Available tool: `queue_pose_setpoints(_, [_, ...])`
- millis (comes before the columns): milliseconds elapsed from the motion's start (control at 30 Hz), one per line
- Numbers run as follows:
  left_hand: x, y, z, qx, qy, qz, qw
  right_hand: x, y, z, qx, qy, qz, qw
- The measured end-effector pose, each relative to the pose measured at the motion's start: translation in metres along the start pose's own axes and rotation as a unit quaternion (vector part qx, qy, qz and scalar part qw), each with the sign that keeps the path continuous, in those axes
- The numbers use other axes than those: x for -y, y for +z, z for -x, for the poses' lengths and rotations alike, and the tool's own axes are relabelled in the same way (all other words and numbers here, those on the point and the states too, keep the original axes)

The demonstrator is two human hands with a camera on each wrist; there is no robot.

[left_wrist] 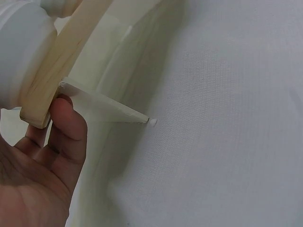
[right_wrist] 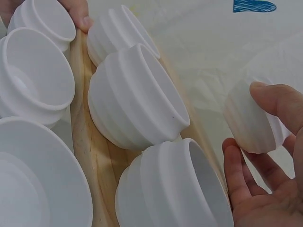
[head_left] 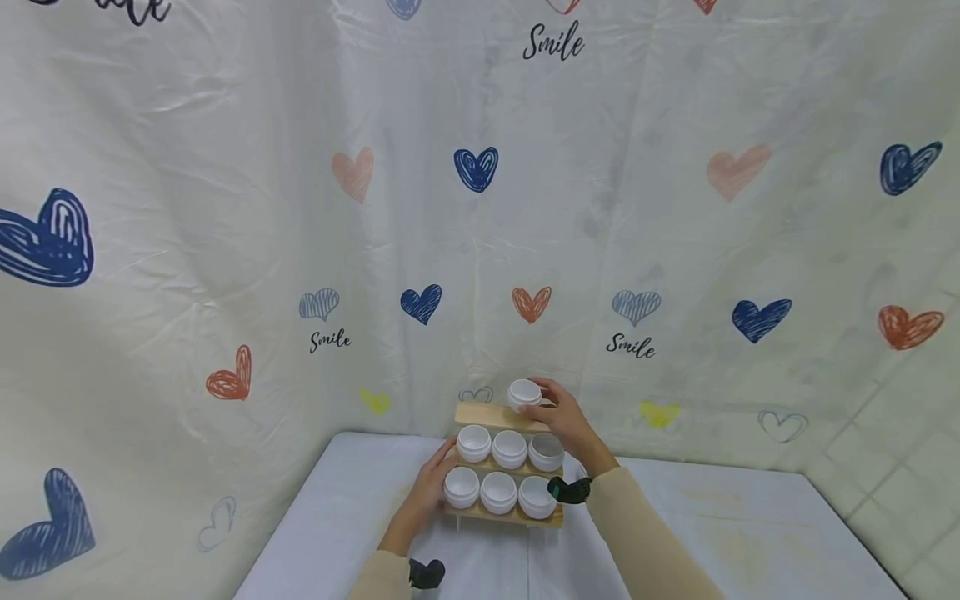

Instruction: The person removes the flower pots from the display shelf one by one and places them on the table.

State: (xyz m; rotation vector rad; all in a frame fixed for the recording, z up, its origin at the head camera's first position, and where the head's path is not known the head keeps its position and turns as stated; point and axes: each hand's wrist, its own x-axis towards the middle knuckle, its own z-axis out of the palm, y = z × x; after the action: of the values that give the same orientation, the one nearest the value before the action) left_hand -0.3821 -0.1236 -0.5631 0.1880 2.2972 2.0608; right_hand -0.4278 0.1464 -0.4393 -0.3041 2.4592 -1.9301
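Observation:
A tiered wooden rack [head_left: 480, 414] carries two rows of white cups, three in the middle row [head_left: 509, 449] and three in the front row [head_left: 498, 492]. My right hand [head_left: 566, 421] grips another white cup [head_left: 524, 392] above the top tier; in the right wrist view, thumb and fingers of that hand [right_wrist: 270, 184] curl round the cup [right_wrist: 253, 118]. At the rack's left side, my left hand [head_left: 426, 492] holds its edge. The left wrist view shows the left hand's fingers [left_wrist: 68, 118] against the end of a wooden board [left_wrist: 61, 61].
The rack stands on a table with a white cloth [head_left: 720, 525], near the back edge. Behind it hangs a pale curtain [head_left: 480, 233] printed with hearts and words. A clear support [left_wrist: 106, 104] extends from the board to the cloth.

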Motion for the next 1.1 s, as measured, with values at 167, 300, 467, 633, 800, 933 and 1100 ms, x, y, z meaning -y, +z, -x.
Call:
queue_pose_setpoints(167, [0.000, 0.000, 0.000, -0.001, 0.000, 0.000, 1.0000, -0.002, -0.005, 0.005, -0.004, 0.000, 0.006, 1.0000])
queue_pose_setpoints(300, [0.001, 0.001, -0.001, -0.002, -0.001, -0.003, 1.0000, -0.003, -0.011, 0.009, -0.013, 0.000, 0.014, 0.9998])
queue_pose_setpoints(467, [0.000, 0.001, 0.001, -0.001, -0.004, -0.007, 1.0000, -0.002, -0.017, 0.017, -0.017, -0.001, 0.022, 0.9996])
queue_pose_setpoints(633, [-0.002, 0.000, 0.002, -0.001, -0.003, -0.012, 0.9999, -0.003, -0.023, 0.023, -0.022, -0.009, 0.017, 0.9996])
queue_pose_setpoints(800, [-0.002, -0.001, 0.000, -0.001, -0.009, -0.020, 0.9998, -0.004, -0.027, 0.030, -0.031, -0.015, 0.024, 0.9991])
queue_pose_setpoints(933, [0.000, -0.001, -0.001, 0.000, -0.016, -0.016, 0.9997, -0.003, -0.028, 0.036, -0.032, -0.020, 0.026, 0.9989])
queue_pose_setpoints(1100, [0.001, -0.001, -0.001, -0.001, -0.015, -0.016, 0.9998, -0.005, -0.031, 0.042, -0.023, -0.032, 0.020, 0.9990])
